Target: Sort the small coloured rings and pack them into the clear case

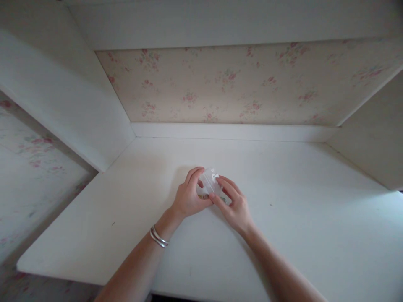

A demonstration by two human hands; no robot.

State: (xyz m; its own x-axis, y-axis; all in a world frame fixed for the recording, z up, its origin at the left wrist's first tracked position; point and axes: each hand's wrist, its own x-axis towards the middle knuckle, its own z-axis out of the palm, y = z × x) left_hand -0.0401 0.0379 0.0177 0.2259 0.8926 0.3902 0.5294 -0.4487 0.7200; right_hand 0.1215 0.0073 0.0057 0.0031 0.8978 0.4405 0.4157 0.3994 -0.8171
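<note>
Both hands hold a small clear plastic bag (209,181) just above the white desk, near its middle. Two pale lines run across the bag like a zip seal, and its upper right part shines. My left hand (192,193) grips it from the left, with the fingers curled behind and the thumb along the bottom. On the other side, my right hand (232,199) pinches it between thumb and fingers. Small greenish and brownish bits show low between the hands, too small to name. Two silver bracelets (159,237) circle my left wrist.
The white desk (126,188) has a rounded front left corner. White panels rise at the left (78,92) and right (371,134). A white board overhangs the back, above floral wallpaper (226,92). Small dark specks mark the desktop.
</note>
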